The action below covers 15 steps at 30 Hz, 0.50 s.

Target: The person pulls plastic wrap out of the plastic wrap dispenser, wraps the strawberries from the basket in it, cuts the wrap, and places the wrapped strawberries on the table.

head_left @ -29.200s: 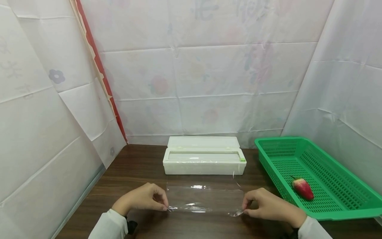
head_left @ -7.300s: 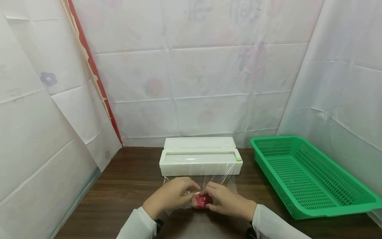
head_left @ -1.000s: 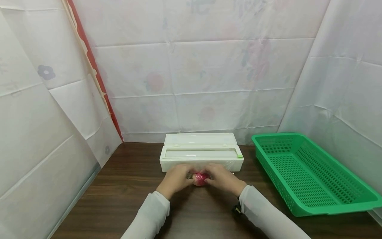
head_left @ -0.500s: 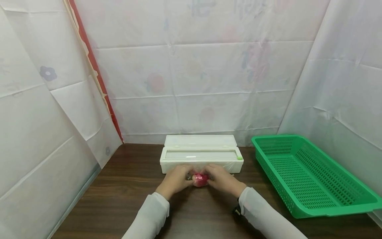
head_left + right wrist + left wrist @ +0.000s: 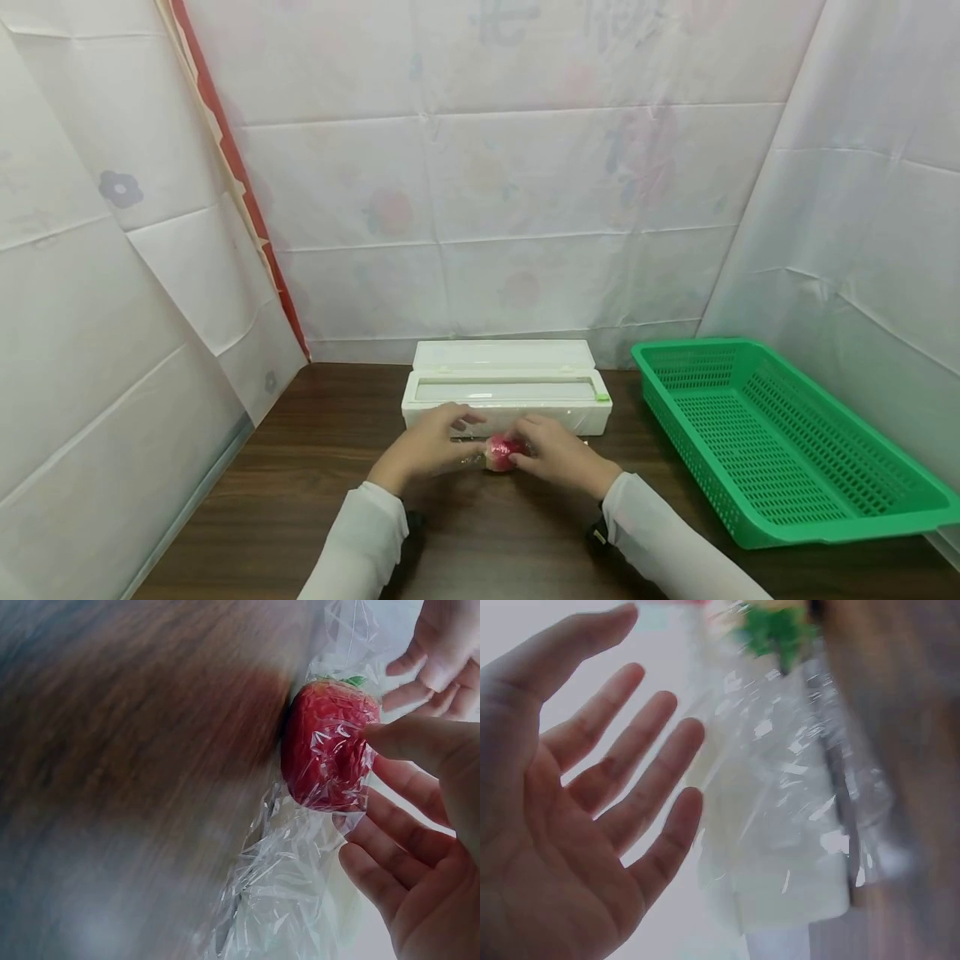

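Observation:
A red strawberry [image 5: 501, 454] with a pale top and green leaves lies at the middle of the table, wrapped in clear plastic film [image 5: 285, 896]. My right hand [image 5: 558, 454] holds it from the right; in the right wrist view the thumb presses its near side with several fingers behind. To its left, my left hand [image 5: 423, 448] has its fingers spread and relaxed, apart from the fruit in the left wrist view. Loose, crinkled film stretches out beyond both ends of the strawberry. Right behind the hands stands a white film dispenser box [image 5: 585, 419], its lid raised.
A green plastic basket [image 5: 840, 530] stands on the right side of the dark wooden table [image 5: 300, 500]. White sheeting [image 5: 525, 192] hangs round the back and both sides. A small green slider [image 5: 602, 397] sits at the box's right end.
Over the last half second my left hand has let go and shifted left, its fingers spreading. Much earlier, the strawberry lay unwrapped in the basket while both hands pulled out film.

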Tool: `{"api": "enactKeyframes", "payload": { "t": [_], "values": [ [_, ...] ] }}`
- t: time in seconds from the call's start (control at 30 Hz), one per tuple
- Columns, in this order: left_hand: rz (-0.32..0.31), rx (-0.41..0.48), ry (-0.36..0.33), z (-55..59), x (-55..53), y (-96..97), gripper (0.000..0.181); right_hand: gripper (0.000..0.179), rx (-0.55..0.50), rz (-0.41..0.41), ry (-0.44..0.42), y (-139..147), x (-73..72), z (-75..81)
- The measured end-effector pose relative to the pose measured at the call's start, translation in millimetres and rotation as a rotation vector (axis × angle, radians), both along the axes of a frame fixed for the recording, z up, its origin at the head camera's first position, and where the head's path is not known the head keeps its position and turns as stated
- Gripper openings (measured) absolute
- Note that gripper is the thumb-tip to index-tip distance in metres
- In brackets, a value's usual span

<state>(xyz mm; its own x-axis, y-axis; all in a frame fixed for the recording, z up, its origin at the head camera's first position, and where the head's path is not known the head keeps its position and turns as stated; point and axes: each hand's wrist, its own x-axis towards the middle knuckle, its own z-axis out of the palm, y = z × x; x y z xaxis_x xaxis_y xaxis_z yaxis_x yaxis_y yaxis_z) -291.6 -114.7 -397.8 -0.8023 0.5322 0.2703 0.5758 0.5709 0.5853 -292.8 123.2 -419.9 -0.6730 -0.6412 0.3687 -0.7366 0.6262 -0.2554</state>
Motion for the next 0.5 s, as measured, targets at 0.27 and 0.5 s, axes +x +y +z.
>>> {"api": "enactKeyframes", "payload": {
  "t": [0.27,0.5],
  "values": [
    [0.197,0.184,0.067,13.2,-4.0,-24.6,0.033,0.021,0.009,0.002,0.002,-2,0.5,1.1],
    [0.461,0.267,0.127,7.8,-13.5,-42.2,0.045,0.02,0.002,0.011,-0.005,-2,2.6,3.6]
  ]
}}
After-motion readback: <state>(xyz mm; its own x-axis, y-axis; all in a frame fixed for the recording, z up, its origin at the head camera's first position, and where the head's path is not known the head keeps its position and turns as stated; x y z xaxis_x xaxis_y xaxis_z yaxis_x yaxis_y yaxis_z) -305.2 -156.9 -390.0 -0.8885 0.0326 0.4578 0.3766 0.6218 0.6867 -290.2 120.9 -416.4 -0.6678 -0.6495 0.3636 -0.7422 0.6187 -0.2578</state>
